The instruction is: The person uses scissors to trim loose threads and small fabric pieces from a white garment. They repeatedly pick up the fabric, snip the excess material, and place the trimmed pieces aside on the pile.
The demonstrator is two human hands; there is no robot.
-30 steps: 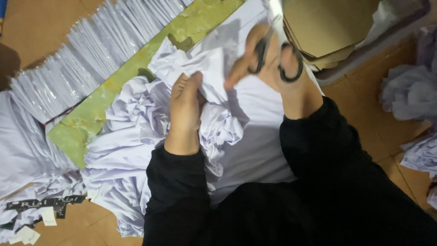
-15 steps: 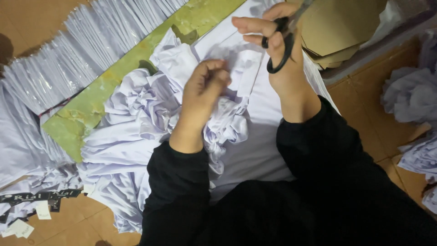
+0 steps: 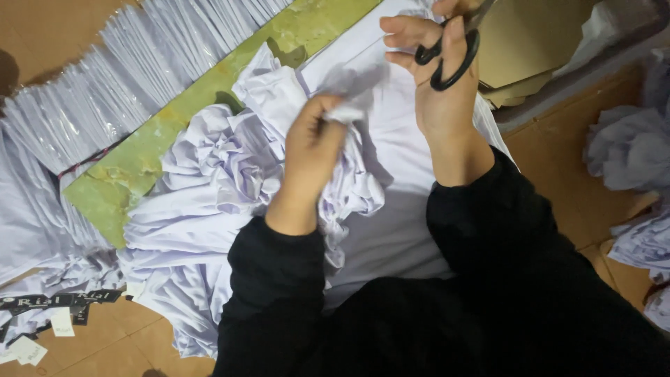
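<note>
Under both hands, spread flat: a pale lilac garment point(image 3: 391, 160), with a crumpled heap of the same cloth point(image 3: 202, 202) just left of the pinch, seemingly still unhandled. Beyond that heap, a green board point(image 3: 139, 167) and a fanned row of bagged folded pieces point(image 3: 105, 91) (probably finished). Left hand point(image 3: 307, 164) closed, pinching a bunched fold of the garment, lifted. Right hand point(image 3: 440, 77) raised, fingers through black scissors point(image 3: 450, 56); blades out of view, no cut under way.

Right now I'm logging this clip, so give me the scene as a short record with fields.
left hand: pinches up a fold of the white garment
right hand: holds black scissors, raised above the cloth
surface: green board under the cloth
nearby: row of bagged white garments, cardboard sheets
</note>
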